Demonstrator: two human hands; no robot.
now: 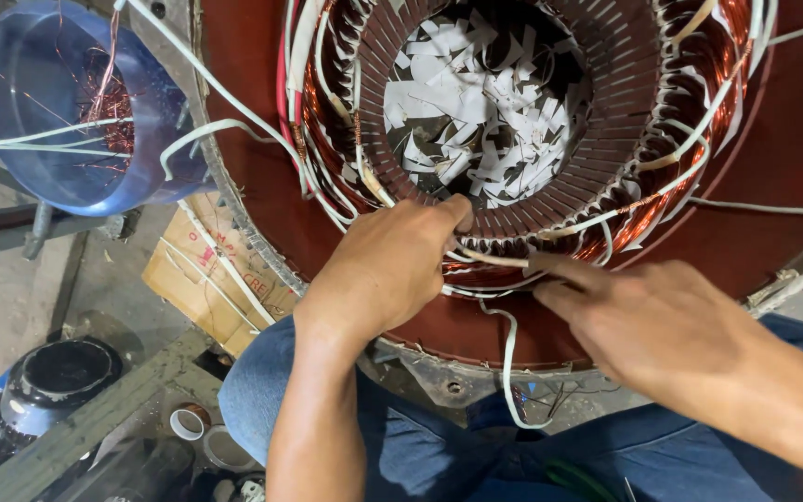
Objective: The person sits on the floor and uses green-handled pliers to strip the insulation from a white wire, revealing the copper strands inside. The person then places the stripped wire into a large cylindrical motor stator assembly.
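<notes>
A: Item one, nearest us: our left hand [392, 265], clenched, fingertips pressed into the copper winding [550, 244] at the near rim of the big motor stator [346, 237].

B: Item two: our right hand [648, 316], finger and thumb pinching a white sleeved wire [490, 258] that runs across to the left hand. A loose loop of it hangs over our blue trousers [439, 446].

A: Risk noted, as we judge it: a hard tug could scrape the copper's coating on the slot edges, or pull a sleeve off its joint.

B: Item three: white paper strips [485, 102] heaped in the bore; a snagged wire could drag some along.

A: Item four, far left: blue plastic tub [58, 112] of copper scraps, white leads trailing past it and apt to tangle. Cardboard [197, 279] below.
</notes>
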